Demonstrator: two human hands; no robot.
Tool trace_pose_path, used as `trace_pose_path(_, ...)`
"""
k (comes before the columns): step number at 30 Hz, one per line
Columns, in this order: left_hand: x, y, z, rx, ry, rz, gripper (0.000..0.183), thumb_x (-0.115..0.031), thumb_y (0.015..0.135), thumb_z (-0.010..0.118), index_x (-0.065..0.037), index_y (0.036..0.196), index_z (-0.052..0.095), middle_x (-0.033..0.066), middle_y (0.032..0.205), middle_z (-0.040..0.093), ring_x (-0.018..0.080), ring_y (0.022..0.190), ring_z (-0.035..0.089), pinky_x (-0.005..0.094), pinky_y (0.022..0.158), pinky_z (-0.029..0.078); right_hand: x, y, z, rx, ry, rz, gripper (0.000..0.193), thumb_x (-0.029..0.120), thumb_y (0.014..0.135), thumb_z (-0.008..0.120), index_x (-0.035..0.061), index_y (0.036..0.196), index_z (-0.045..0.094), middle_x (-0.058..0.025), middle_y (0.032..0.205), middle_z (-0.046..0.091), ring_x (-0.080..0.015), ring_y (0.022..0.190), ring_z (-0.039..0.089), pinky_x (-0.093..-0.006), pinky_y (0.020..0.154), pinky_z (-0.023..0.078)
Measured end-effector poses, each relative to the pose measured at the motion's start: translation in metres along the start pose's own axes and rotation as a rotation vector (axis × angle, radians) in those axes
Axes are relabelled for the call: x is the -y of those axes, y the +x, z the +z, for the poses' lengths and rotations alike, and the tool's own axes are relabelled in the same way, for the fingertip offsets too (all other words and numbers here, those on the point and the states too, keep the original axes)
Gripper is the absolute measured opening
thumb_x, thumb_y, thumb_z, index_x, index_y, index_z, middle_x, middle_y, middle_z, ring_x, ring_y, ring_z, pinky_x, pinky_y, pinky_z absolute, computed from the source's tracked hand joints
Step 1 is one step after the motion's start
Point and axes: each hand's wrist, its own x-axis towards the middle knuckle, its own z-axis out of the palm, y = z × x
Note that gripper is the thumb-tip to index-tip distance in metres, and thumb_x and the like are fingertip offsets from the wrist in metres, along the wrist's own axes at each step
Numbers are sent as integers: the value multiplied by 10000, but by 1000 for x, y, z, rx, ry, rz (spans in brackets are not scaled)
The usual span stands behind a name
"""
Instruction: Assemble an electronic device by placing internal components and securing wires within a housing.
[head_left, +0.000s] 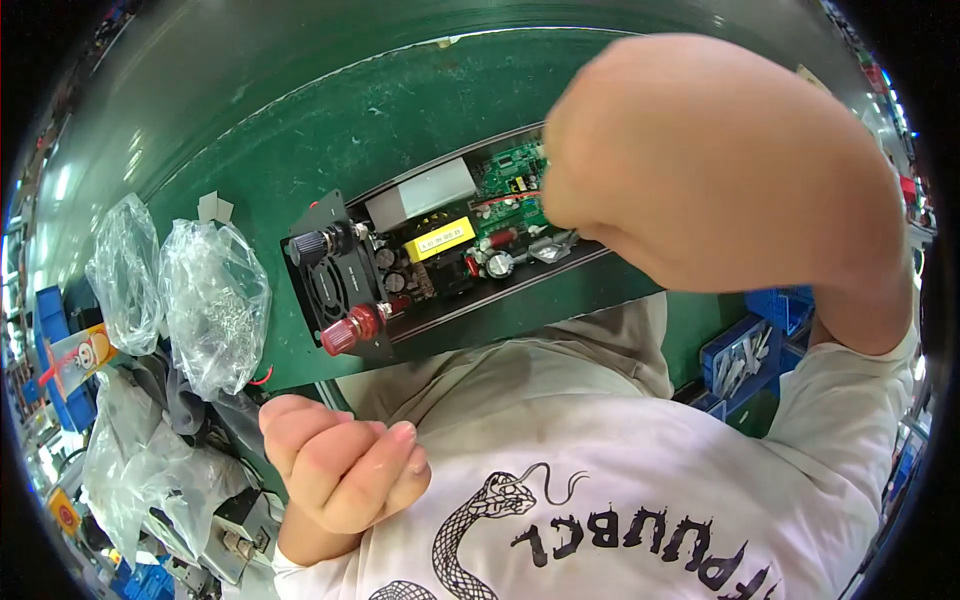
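Note:
On the green bench lies a long black open-topped metal case (478, 317) with a green circuit board (512, 170) inside. A yellow-wrapped transformer (440, 240) and several capacitors sit on the board. Its left end panel has a fan grille, a black terminal knob (312, 247) and a red terminal knob (350, 330). My right hand (625, 150) is raised over the right part of the case and hides it; its fingers are out of sight. Held near my shirt, below the case, my left hand (345, 462) has its fingers curled closed; whatever may be in them is hidden.
Left of the case, a clear plastic bag (215, 310) of small metal parts lies on the bench, another clear bag (126, 270) beside it. Further clear bags (155, 470) lie lower left. Blue bins (740, 355) with small parts stand at the right.

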Motion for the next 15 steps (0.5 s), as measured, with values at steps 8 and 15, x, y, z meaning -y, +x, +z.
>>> trace_pose_path(8,8,-26,16,-27,-22,-5,190,-317,872,707,-130,894,730,-1,814,511,210,711,477,373,648,385,-8,44,-27,364,218,110,121,175,802,652,68,826,704,-114,781,643,-299,761,638,-432,700,510)
trace_pose_path(15,29,-47,21,-99,-21,-24,365,-426,981,579,-107,865,713,27,788,440,236,705,436,386,634,370,-43,57,-28,719,468,163,223,187,867,628,51,1010,732,-133,881,694,-268,789,631,-423,743,495)
